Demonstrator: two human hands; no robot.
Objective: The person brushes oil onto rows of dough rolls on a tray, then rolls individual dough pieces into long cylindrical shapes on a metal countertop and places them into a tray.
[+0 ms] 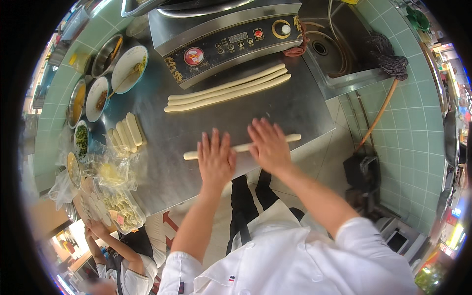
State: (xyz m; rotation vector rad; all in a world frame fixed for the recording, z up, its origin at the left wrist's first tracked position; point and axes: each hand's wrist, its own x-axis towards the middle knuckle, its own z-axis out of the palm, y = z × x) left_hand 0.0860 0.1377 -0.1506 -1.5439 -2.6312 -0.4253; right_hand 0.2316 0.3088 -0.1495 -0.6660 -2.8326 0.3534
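Observation:
A pale dough rope [241, 148] lies across the steel worktop near its front edge. My left hand [215, 156] rests flat over its left part, fingers pointing away from me. Over its right part lies my right hand [269, 145], palm down with the fingers spread a little. Both ends of the rope stick out past my hands, and a short piece shows between them. Farther back, three longer dough ropes [228, 88] lie side by side. Several short, thick dough pieces [125, 132] are grouped on the left, partly by a clear plastic bag [114, 167].
An electric cooker with a control panel [239, 40] stands at the back. Bowls of fillings [97, 99] line the left side, above a plastic tray of dumplings [123, 208]. A co-worker's hands [96, 228] are at lower left. A sink [328, 51] and mop [381, 110] are right.

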